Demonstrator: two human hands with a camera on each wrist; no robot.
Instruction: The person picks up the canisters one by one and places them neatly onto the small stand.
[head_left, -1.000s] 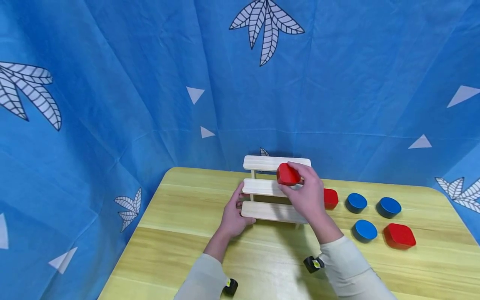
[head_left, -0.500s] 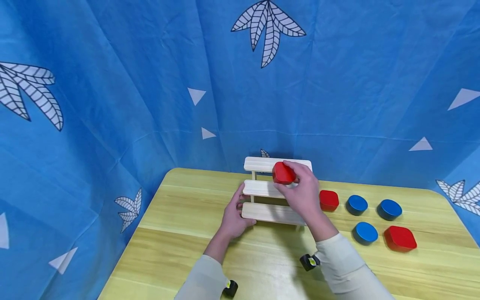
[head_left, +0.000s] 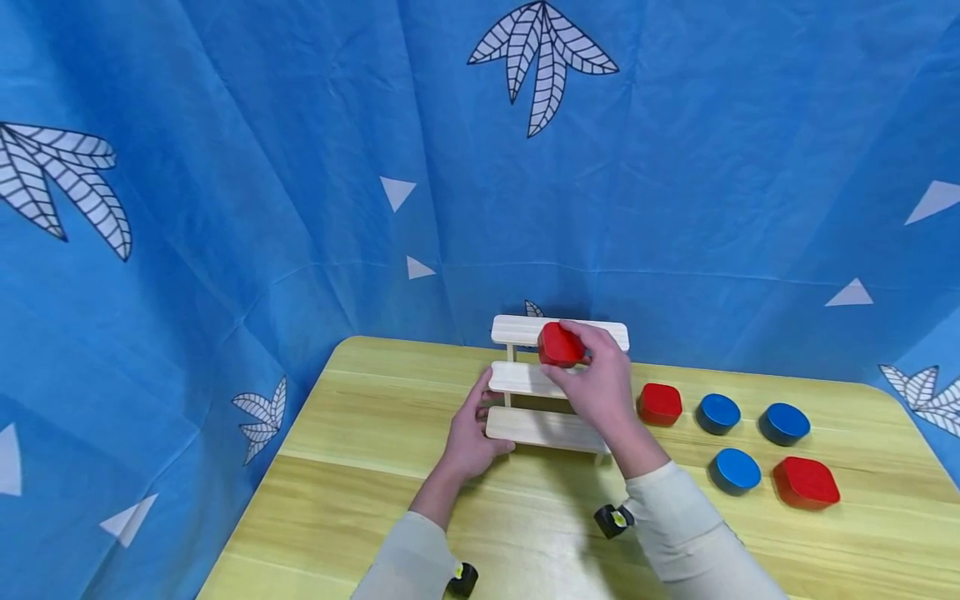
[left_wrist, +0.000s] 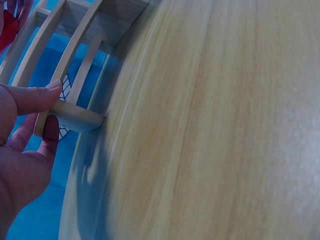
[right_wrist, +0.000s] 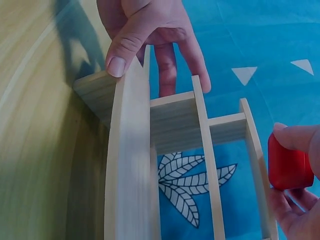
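A pale wooden three-tier rack (head_left: 547, 427) stands on the table near the blue curtain. My left hand (head_left: 471, 433) grips its left end, thumb on the lowest board and fingers reaching behind; the left wrist view shows the thumb (left_wrist: 40, 97) and fingers on either side of the board. My right hand (head_left: 600, 375) pinches a small red rounded-square dish (head_left: 558, 343) between thumb and fingers. In the head view the dish overlaps the top and middle boards. From the right wrist, the dish (right_wrist: 287, 162) appears beside the top board's edge. The right hand hides the boards' right ends.
To the rack's right sit another red dish (head_left: 660, 404), three round blue dishes (head_left: 717, 413) and a larger red dish (head_left: 806, 482). The wooden table (head_left: 360, 433) meets a blue patterned curtain (head_left: 300, 167) behind and at the left.
My right hand has carried the red dish left along the rack, uncovering more of the red dish on the table. The left hand keeps its grip on the rack's end.
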